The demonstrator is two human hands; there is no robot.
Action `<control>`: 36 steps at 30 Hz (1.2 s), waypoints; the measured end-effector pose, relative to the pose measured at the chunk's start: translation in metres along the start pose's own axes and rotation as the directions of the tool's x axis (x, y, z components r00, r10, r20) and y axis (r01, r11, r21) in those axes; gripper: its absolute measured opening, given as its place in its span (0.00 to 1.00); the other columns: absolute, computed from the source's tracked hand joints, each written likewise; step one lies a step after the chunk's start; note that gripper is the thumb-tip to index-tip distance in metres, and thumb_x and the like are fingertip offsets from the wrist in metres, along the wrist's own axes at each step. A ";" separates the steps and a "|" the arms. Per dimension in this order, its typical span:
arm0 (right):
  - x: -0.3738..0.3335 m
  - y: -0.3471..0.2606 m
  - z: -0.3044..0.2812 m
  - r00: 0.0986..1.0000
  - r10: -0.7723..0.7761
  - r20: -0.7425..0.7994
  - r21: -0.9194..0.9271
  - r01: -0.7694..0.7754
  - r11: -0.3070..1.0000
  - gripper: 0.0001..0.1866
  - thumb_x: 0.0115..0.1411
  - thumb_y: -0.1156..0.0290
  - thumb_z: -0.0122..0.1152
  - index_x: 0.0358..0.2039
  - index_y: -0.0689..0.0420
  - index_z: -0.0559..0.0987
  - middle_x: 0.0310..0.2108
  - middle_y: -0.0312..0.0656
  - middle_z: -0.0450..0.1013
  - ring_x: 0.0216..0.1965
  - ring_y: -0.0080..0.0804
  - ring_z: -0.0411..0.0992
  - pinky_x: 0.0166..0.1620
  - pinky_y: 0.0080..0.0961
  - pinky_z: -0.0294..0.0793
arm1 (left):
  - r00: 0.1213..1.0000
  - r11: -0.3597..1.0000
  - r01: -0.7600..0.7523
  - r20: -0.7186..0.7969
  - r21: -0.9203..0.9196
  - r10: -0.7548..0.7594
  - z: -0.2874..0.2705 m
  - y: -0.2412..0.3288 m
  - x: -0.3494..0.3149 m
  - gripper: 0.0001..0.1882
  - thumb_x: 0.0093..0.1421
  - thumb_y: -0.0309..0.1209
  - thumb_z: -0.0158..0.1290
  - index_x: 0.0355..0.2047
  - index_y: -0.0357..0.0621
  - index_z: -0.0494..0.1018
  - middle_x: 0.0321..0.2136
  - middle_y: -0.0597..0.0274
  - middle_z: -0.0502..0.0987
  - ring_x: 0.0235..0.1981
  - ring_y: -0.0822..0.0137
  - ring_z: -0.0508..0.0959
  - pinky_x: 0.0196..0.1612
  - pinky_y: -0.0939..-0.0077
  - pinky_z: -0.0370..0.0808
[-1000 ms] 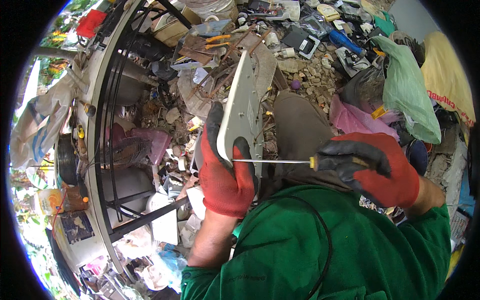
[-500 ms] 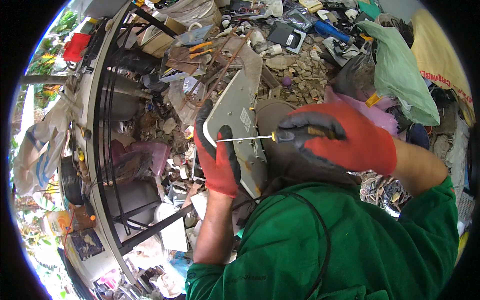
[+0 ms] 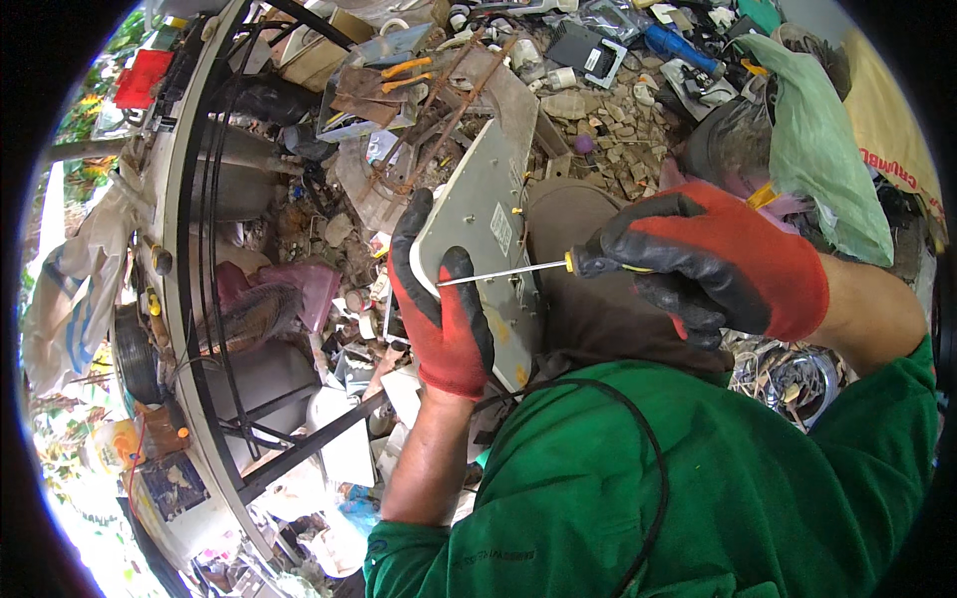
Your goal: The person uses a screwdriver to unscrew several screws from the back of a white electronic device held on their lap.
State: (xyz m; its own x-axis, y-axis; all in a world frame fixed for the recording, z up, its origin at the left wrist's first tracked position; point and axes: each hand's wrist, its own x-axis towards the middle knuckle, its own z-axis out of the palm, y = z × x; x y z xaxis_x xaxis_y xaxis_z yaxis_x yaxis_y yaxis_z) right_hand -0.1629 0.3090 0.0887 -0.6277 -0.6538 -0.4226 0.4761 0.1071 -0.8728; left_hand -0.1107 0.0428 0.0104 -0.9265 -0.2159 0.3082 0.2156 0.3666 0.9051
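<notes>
In my gloved left hand (image 3: 449,334) is a flat grey-white panel (image 3: 474,209) with rounded corners, standing tilted on edge. The fingers are behind its left edge and the thumb lies against its front face. A label, small studs and rust stains show on that face. My gloved right hand (image 3: 738,264) grips a screwdriver (image 3: 513,271) by its dark handle, which has a yellow collar. The thin metal shaft points left, and its tip meets the panel's left edge beside my left thumb. Both gloves are red with black fingers.
A black and metal rack frame (image 3: 189,229) runs along the left. Beyond the panel lie rusty rods, orange-handled pliers (image 3: 407,75) and rubble (image 3: 623,140). A green bag (image 3: 822,149) hangs at right. Below my right wrist sits a container of metal scraps (image 3: 788,379).
My right hand has turned about the screwdriver handle, its lower fingers now loosened and lower. The tip stays at the panel's edge. The whole view has shifted slightly.
</notes>
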 end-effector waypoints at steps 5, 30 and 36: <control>-0.003 -0.009 0.008 0.972 0.222 0.076 0.141 -0.231 0.963 0.12 0.71 0.66 0.49 0.36 0.59 0.76 0.20 0.36 0.71 0.19 0.23 0.73 0.22 0.25 0.73 | 1.000 0.999 -0.026 -0.004 0.024 0.026 0.001 0.002 0.001 0.25 0.70 0.33 0.48 0.63 0.34 0.62 0.59 0.51 0.69 0.59 0.62 0.69 0.64 0.67 0.61; 0.021 0.002 0.014 0.903 -0.398 0.161 -0.636 0.403 0.658 0.18 0.55 0.66 0.63 0.46 0.57 0.80 0.33 0.49 0.77 0.30 0.46 0.76 0.38 0.36 0.77 | 1.000 0.995 0.026 -0.013 -0.094 -0.028 -0.002 -0.004 -0.002 0.25 0.70 0.29 0.47 0.64 0.35 0.60 0.60 0.51 0.68 0.60 0.62 0.68 0.64 0.68 0.62; 0.025 -0.014 0.013 0.914 -0.344 0.216 -0.781 0.374 0.501 0.20 0.52 0.74 0.61 0.48 0.55 0.82 0.34 0.44 0.79 0.31 0.41 0.78 0.33 0.34 0.76 | 0.999 0.994 0.039 -0.009 -0.098 -0.040 -0.004 -0.011 -0.005 0.25 0.69 0.29 0.47 0.65 0.36 0.59 0.61 0.52 0.66 0.61 0.63 0.67 0.64 0.68 0.62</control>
State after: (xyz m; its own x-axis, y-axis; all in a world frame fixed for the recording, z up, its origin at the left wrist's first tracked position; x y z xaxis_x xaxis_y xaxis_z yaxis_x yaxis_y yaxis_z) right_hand -0.1775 0.2815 0.0935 -0.6040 -0.7963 -0.0331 -0.4768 0.3943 -0.7856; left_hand -0.1067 0.0363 0.0004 -0.9316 -0.2384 0.2744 0.2086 0.2677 0.9407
